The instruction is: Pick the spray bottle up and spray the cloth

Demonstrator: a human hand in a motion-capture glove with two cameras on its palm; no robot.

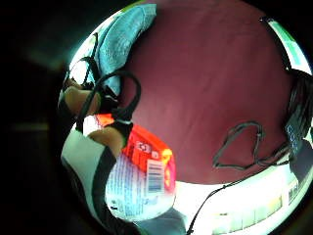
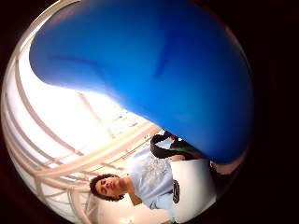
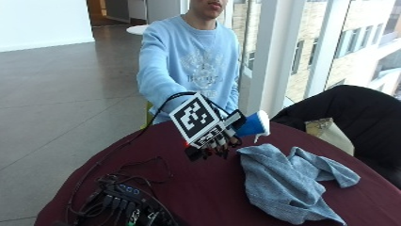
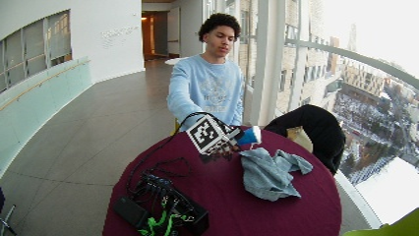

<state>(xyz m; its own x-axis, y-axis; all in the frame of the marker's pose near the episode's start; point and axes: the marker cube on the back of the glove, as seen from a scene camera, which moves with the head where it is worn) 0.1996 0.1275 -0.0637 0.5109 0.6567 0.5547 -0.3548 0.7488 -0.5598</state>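
Your black-gloved right hand (image 3: 212, 141) is raised above the round table with its dark red cloth cover (image 3: 206, 188), fingers curled around the spray bottle with a blue-and-white head (image 3: 253, 125) — the bottle is off the table, lying roughly sideways in your grip with its head towards the crumpled light blue-grey cloth (image 3: 291, 181). The white tip of the nozzle hangs just above the near edge of that cloth, not touching it.

From the little-finger side of your palm, the bottle's body shows its orange and white label with a barcode (image 1: 146, 171) close against the hand, and the same cloth (image 1: 122, 34) lies on the table beyond it. From the thumb side, the blue head (image 2: 154, 70) fills most of what can be seen.

The cloth is spread in a loose heap on the table, one corner trailing out to the side away from your hand. Near the table's other edge sits a black box with a tangle of black cables (image 3: 122, 197) — well apart from the cloth.
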